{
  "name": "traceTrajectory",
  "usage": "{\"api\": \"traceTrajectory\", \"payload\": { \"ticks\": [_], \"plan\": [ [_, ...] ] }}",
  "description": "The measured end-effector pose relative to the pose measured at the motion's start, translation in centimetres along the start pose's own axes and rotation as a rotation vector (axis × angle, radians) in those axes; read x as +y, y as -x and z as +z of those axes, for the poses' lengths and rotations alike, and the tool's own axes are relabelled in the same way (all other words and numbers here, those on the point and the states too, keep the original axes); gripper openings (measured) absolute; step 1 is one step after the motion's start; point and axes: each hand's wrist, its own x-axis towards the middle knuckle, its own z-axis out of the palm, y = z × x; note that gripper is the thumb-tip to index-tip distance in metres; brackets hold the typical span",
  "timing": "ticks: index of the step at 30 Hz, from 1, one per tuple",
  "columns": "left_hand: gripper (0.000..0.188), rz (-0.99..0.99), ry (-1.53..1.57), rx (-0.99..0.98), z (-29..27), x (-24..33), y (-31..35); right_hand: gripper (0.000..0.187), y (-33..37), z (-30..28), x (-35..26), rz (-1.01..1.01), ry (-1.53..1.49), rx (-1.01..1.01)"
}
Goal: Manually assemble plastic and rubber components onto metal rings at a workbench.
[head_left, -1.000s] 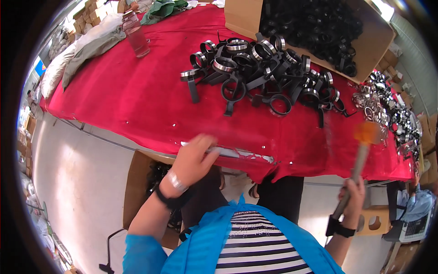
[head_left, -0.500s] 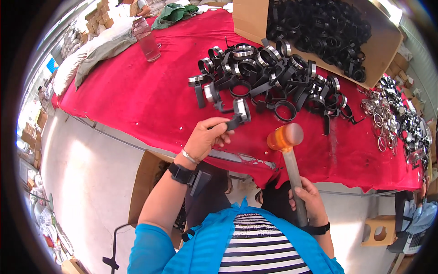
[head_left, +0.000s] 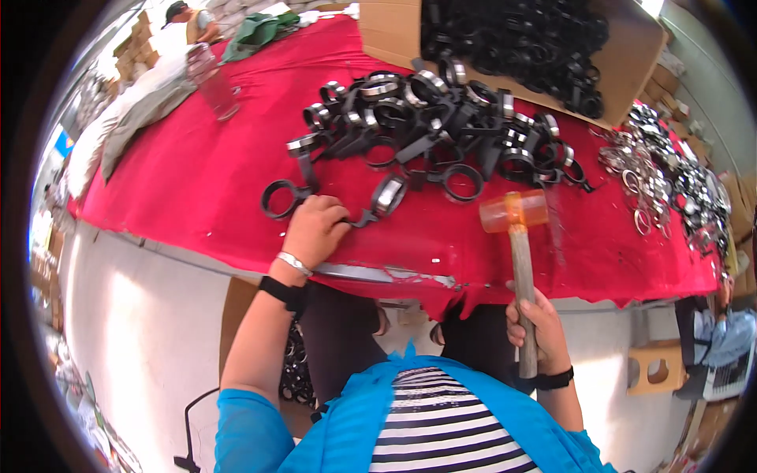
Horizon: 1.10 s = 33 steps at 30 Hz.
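Note:
My left hand (head_left: 315, 229) is at the near edge of the red-covered table, fingers curled down with the thumb to the right. From its thumb side sticks out a black plastic ring with a silver metal band (head_left: 389, 195), its short handle running into my fingers. A black ring (head_left: 277, 199) lies just beyond my knuckles on the left, its handle close to my fingers. My right hand (head_left: 539, 322) is closed around the wooden handle of a mallet (head_left: 514, 211). The mallet's translucent orange head points up, over the table edge.
A heap of black rings with silver bands (head_left: 426, 118) lies mid-table. Behind it stands a cardboard box (head_left: 390, 35) full of black parts. Loose metal clamp bands (head_left: 643, 185) are piled right. A clear jug (head_left: 211, 83) and green cloth (head_left: 260, 35) are back left; another person (head_left: 193, 24) is beyond.
My left hand has moved left and down onto the table with the banded ring. A black ring now lies beside it. The mallet has become more upright and shifted slightly right.

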Motion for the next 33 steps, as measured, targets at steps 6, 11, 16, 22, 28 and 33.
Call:
{"api": "traceTrajectory", "payload": {
  "ticks": [6,11,16,22,28,33],
  "plan": [
    [0.019,-0.154,-0.203,-0.129,1.1,0.4,-2.1,0.041,-2.8,0.3,-1.5,-0.047,-0.125,-0.033],
    [0.033,-0.106,-0.285,-0.036,1.9,2.7,-1.0,0.038,-4.3,-0.3,-1.2,-0.001,-0.143,0.032],
    [0.026,-0.179,-0.294,-0.136,3.5,3.7,-2.8,0.038,-3.0,0.5,-0.7,-0.018,-0.183,0.028],
    [0.02,-0.638,0.532,-0.059,-0.2,5.8,-0.1,0.042,1.4,1.5,0.2,-0.073,0.341,0.001],
    [0.027,-0.807,1.164,-0.044,0.6,10.6,7.5,0.048,2.4,2.4,1.4,0.086,0.694,-0.12],
    [0.025,-0.761,1.236,0.005,3.2,11.1,10.6,0.047,2.4,3.2,2.0,0.076,0.679,-0.128]
  ]
}}
